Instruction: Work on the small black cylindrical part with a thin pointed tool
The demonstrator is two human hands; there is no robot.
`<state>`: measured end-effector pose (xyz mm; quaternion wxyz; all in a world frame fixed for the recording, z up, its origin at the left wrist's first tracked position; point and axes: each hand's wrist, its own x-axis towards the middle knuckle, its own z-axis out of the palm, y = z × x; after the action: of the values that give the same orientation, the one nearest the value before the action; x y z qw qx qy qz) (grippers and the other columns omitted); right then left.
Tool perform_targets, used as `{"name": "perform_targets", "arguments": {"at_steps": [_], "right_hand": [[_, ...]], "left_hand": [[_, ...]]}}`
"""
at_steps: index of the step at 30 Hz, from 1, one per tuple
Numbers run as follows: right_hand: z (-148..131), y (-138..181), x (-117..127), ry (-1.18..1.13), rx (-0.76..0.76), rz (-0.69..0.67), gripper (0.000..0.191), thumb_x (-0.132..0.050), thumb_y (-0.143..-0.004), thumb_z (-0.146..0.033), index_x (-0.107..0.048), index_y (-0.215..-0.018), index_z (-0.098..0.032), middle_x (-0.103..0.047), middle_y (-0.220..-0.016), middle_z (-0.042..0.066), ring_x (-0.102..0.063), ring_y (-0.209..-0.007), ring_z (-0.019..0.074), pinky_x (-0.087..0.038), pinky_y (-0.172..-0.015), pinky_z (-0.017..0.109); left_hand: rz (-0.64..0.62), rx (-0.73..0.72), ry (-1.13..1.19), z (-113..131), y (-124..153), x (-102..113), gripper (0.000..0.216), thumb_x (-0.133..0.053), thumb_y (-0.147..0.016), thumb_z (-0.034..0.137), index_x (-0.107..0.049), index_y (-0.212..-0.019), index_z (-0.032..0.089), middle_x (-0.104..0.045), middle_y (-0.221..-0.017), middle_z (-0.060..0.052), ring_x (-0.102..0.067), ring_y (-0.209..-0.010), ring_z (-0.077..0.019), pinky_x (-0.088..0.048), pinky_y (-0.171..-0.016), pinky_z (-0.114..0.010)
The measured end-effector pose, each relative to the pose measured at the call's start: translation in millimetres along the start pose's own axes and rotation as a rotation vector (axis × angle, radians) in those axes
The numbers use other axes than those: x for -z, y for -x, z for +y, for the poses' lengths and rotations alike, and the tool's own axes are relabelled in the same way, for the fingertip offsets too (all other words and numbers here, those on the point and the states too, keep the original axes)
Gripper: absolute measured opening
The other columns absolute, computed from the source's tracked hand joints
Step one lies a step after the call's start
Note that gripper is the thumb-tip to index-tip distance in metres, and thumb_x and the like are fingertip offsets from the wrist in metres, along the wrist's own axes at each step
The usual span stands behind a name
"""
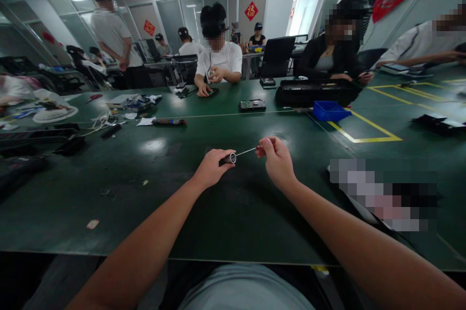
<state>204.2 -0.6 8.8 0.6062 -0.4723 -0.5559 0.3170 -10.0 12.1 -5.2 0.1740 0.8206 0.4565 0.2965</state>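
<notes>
My left hand (212, 166) is closed around a small dark cylinder (232, 158) with a silvery ring at its end, held above the green table. Between finger and thumb, my right hand (277, 158) pinches the reddish handle of a thin screwdriver (245, 152). The metal shaft runs leftward, and its tip meets the cylinder's end or lies just beside it; I cannot tell which. Most of the cylinder's body is hidden by my left fingers.
The green table (153, 217) stretches ahead. Farther off are a hard drive (252, 105), a blue bin (330, 111), a long black casing (316, 90) and a dark tool (169, 122). A flat device (378, 198), blurred out, lies right. A person (218, 57) works opposite.
</notes>
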Motion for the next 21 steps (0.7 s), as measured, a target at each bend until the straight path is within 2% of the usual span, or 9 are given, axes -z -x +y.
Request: {"name": "perform_targets", "arguments": {"at_steps": [11, 16, 21], "right_hand": [[-6.8, 6.8, 2.5, 0.355, 0.194, -0.13, 0.019, -0.043, -0.097, -0.037, -0.056, -0.093, -0.024, -0.067, -0.074, 0.002, -0.064, -0.069, 0.0194, -0.045, -0.069, 0.032], [-11.3, 7.1, 3.7, 0.44, 0.281, -0.249, 0.016, -0.044, -0.096, -0.034, -0.056, -0.095, -0.024, -0.066, -0.075, 0.003, -0.065, -0.071, 0.0206, -0.045, -0.068, 0.033], [-9.2, 5.9, 3.9, 0.503, 0.316, -0.194, 0.018, -0.042, -0.096, -0.033, -0.057, -0.095, -0.022, -0.067, -0.077, 0.005, -0.064, -0.071, 0.0224, -0.044, -0.068, 0.034]], "left_hand": [[-0.037, -0.021, -0.028, -2.2, 0.5, -2.3, 0.042, -0.07, -0.085, 0.026, -0.064, -0.126, 0.025, -0.069, -0.108, -0.005, -0.058, -0.099, -0.0236, -0.044, -0.094, -0.04], [-0.087, -0.05, -0.047, -4.9, 0.2, -6.2, 0.04, -0.07, -0.085, 0.025, -0.064, -0.125, 0.024, -0.068, -0.109, -0.006, -0.059, -0.102, -0.0235, -0.043, -0.096, -0.041], [-0.078, -0.015, -0.039, -1.1, -0.3, -5.4, 0.038, -0.069, -0.085, 0.026, -0.065, -0.123, 0.023, -0.069, -0.108, -0.006, -0.06, -0.101, -0.0241, -0.044, -0.095, -0.041]]}}
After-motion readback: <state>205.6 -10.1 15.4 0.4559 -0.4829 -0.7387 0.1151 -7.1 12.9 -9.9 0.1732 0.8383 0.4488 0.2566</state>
